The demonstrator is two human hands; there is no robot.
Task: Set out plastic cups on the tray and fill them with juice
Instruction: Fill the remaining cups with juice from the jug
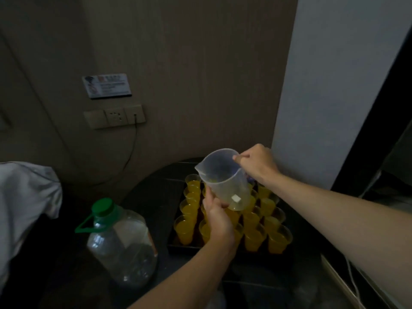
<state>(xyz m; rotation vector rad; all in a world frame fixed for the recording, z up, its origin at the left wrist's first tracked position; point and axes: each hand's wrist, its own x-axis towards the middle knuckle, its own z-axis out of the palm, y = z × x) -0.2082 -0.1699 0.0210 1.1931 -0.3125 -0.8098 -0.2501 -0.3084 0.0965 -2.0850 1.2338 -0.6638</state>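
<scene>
Cups (253, 238) crowd tray (187, 248) on dark table (156, 192); beige wall (200, 85).

Below the left grip (219, 220) and the right grip (256, 163), which hold the jug (223, 181) between them, the cups (254, 238) stand rim to rim across the tray (185, 248), leaving no gap to reach down. Left of the left grip a bare strip of desk (156, 192) runs between the tray and the big bottle (120, 244). Behind the right grip the wall (200, 85) and, to its right, the white pillar (312, 108) stand close.
</scene>
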